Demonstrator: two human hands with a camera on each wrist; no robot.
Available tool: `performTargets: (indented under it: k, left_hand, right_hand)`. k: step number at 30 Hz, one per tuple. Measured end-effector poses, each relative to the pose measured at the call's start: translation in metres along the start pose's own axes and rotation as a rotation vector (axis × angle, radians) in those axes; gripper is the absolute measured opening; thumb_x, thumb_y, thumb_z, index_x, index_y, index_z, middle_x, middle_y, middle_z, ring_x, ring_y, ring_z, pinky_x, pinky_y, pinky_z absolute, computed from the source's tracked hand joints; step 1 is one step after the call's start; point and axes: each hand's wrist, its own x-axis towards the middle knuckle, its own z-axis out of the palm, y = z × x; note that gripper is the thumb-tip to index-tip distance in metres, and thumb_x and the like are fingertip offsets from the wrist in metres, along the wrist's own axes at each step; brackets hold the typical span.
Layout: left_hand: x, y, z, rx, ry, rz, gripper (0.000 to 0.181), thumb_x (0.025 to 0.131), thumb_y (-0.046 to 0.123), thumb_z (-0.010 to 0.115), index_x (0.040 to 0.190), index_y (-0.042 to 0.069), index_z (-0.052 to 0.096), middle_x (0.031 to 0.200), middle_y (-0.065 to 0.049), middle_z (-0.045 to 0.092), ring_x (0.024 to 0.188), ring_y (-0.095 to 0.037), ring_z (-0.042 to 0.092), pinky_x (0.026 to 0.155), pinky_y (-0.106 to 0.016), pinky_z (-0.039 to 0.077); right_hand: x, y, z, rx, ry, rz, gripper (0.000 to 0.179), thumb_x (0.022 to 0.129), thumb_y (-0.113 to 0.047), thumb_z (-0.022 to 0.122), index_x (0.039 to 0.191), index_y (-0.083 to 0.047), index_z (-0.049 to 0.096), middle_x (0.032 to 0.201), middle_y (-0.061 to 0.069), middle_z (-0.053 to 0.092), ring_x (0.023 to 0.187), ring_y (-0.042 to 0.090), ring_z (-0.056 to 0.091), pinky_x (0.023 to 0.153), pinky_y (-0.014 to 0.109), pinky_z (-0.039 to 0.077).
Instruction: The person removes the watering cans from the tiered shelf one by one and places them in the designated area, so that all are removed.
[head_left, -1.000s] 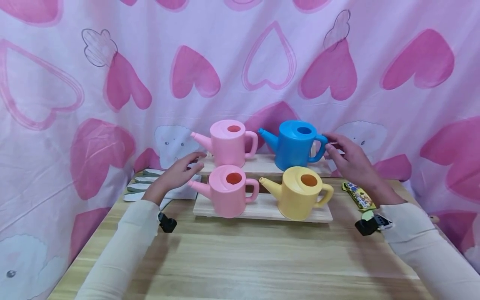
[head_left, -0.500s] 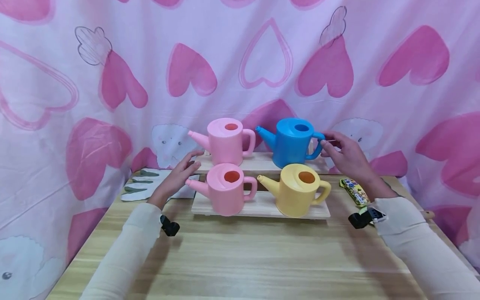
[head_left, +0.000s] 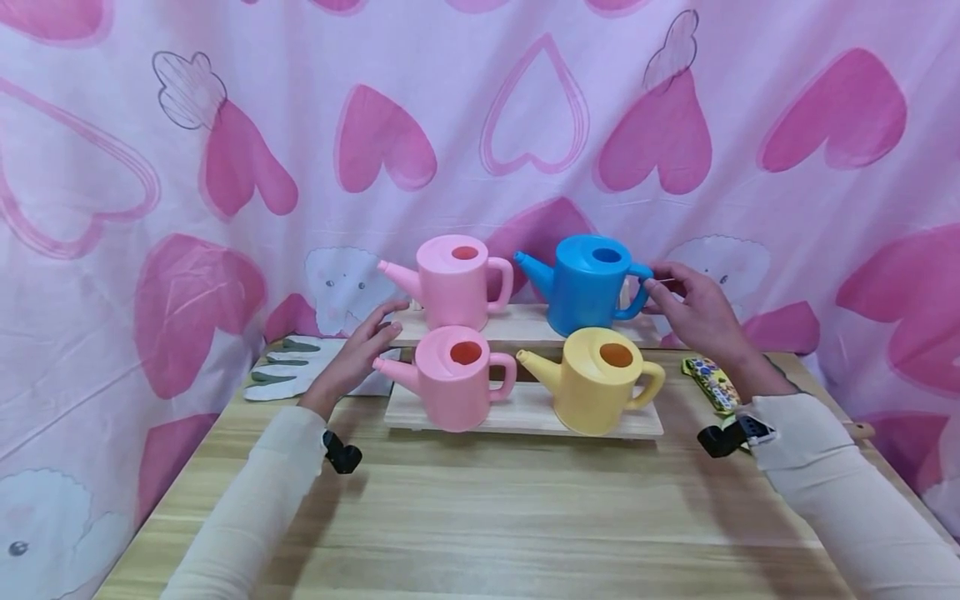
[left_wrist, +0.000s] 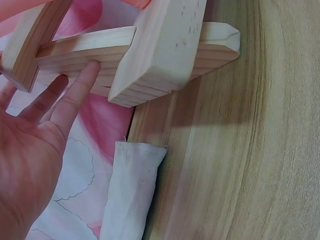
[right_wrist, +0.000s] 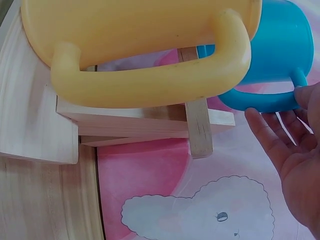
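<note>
Four toy watering cans stand on a two-step wooden stand [head_left: 517,421]. A light pink can [head_left: 452,287] and a blue watering can [head_left: 582,287] are on the upper step. Below are a darker pink can [head_left: 450,392] and a yellow can [head_left: 592,392]. My right hand [head_left: 697,312] pinches the blue can's handle [right_wrist: 265,101], thumb in front and fingers reaching behind it. At the stand's left end is my left hand [head_left: 352,362], fingers extended; the left wrist view shows fingertips [left_wrist: 91,67] at a wooden crosspiece [left_wrist: 85,52].
A white-and-green glove [head_left: 281,383] lies on the table [head_left: 480,517] left of the stand. To the right is a yellow patterned packet [head_left: 711,383], partly behind my right forearm. A pink heart-print curtain [head_left: 480,108] hangs close behind the stand.
My right hand has moved slightly left onto the blue can's handle. My left fingers have straightened a little beside the stand. The cans keep their places; the whole view has shifted slightly.
</note>
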Motion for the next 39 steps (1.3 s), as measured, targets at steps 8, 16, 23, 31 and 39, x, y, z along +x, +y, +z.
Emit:
performTargets:
  k: [8,16,23,31,39]
  left_hand:
    - [-0.002,0.001,0.002,0.008,0.003,-0.006,0.064,0.105,0.052,0.051,0.161,0.029,0.031,0.169,0.001,0.019,0.151,-0.036,0.023,0.114,-0.068,0.025]
    - [0.0,-0.001,0.002,0.001,0.012,0.005,0.062,0.104,0.053,0.052,0.159,0.031,0.034,0.168,0.002,0.021,0.15,-0.037,0.025,0.113,-0.068,0.028]
    - [0.002,-0.003,0.001,-0.005,0.006,0.008,0.061,0.105,0.051,0.05,0.16,0.029,0.034,0.168,0.0,0.021,0.15,-0.037,0.024,0.114,-0.068,0.027]
    - [0.001,-0.001,0.002,0.005,0.006,0.006,0.06,0.106,0.05,0.049,0.16,0.029,0.034,0.169,0.0,0.02,0.151,-0.037,0.024,0.114,-0.07,0.025]
    - [0.001,-0.001,0.001,0.001,0.008,0.012,0.059,0.106,0.05,0.049,0.159,0.03,0.035,0.168,0.001,0.021,0.151,-0.037,0.023,0.114,-0.07,0.026]
  right_hand:
    - [0.0,-0.003,-0.003,-0.022,0.014,-0.033,0.037,0.109,-0.022,0.052,0.136,0.004,0.056,0.122,0.019,0.06,0.11,0.04,0.065,0.075,0.01,0.051]
    - [0.001,-0.008,-0.009,-0.04,0.057,-0.059,0.038,0.109,-0.024,0.052,0.136,0.003,0.056,0.125,0.018,0.06,0.114,0.039,0.064,0.079,0.011,0.051]
    - [0.005,-0.017,-0.016,-0.064,0.096,-0.068,0.043,0.109,-0.03,0.052,0.14,0.001,0.055,0.129,0.017,0.06,0.115,0.038,0.063,0.079,0.011,0.05]
    - [0.006,-0.034,-0.027,-0.066,0.128,-0.053,0.045,0.109,-0.031,0.051,0.143,-0.002,0.054,0.131,0.016,0.059,0.115,0.039,0.063,0.077,0.014,0.052]
    - [0.001,-0.057,-0.029,-0.019,0.124,-0.081,0.042,0.107,-0.027,0.056,0.142,-0.004,0.058,0.125,0.011,0.061,0.105,0.014,0.066,0.077,0.014,0.053]
